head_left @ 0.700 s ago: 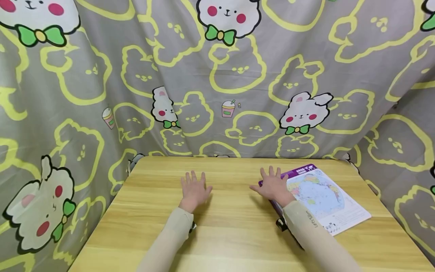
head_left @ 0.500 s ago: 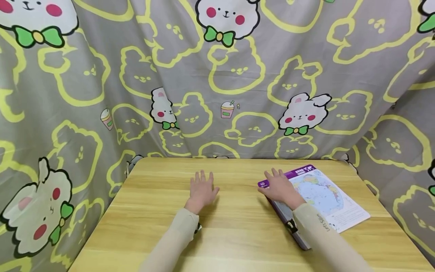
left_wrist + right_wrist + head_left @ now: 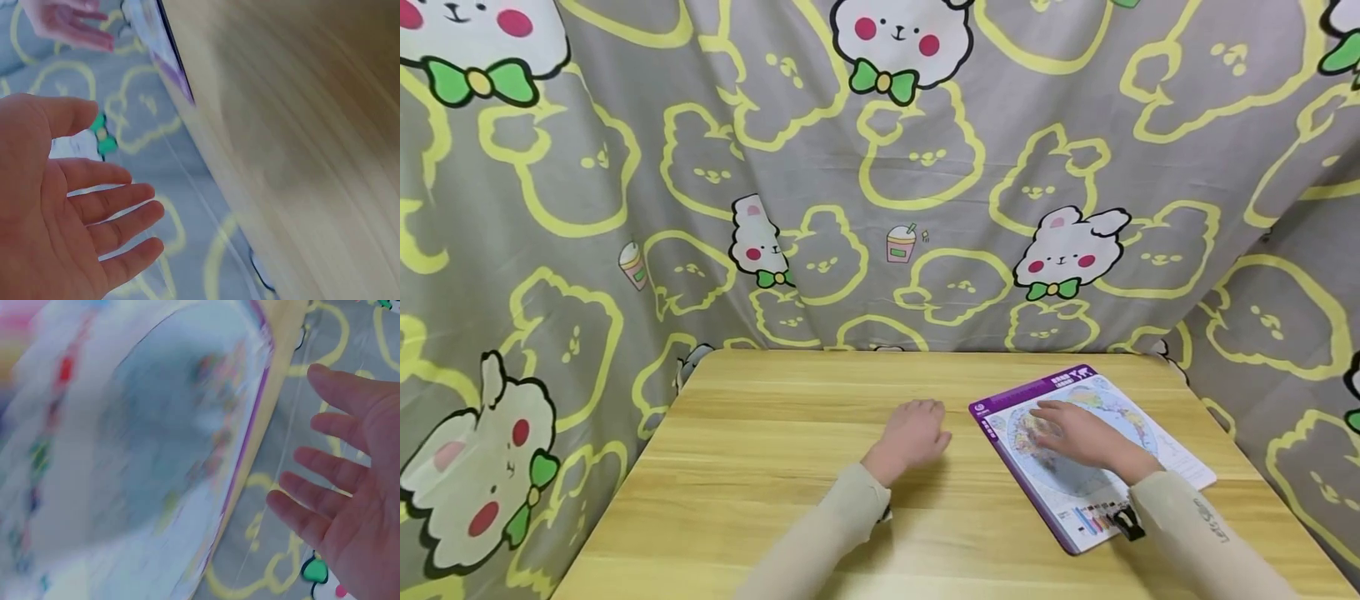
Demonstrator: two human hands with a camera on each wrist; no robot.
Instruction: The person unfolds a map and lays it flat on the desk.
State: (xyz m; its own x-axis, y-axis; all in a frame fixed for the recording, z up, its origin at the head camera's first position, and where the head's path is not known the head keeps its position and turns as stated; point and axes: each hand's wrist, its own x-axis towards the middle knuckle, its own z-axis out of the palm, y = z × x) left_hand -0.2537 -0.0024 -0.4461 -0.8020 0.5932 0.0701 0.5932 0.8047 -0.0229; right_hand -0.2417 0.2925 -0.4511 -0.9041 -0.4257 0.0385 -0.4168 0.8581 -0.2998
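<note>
A flat map board with a purple border and a printed world map lies at an angle on the right of the wooden table. Above its middle hovers my right hand, fingers loosely extended and holding nothing; in the right wrist view that hand is apart from the blurred map. To the left of the board my left hand is over the bare wood, its fingers relaxed. The left wrist view shows the left hand with its palm visible and nothing in it.
A grey curtain with yellow outlines and white rabbit faces hangs behind the table and along both sides. The table's far edge runs close to the curtain. A black clip-like piece sits by the right cuff.
Both hands have moved to the right. The right hand has gone from the board's left edge to above its middle, uncovering the left border. The board looks unmoved.
</note>
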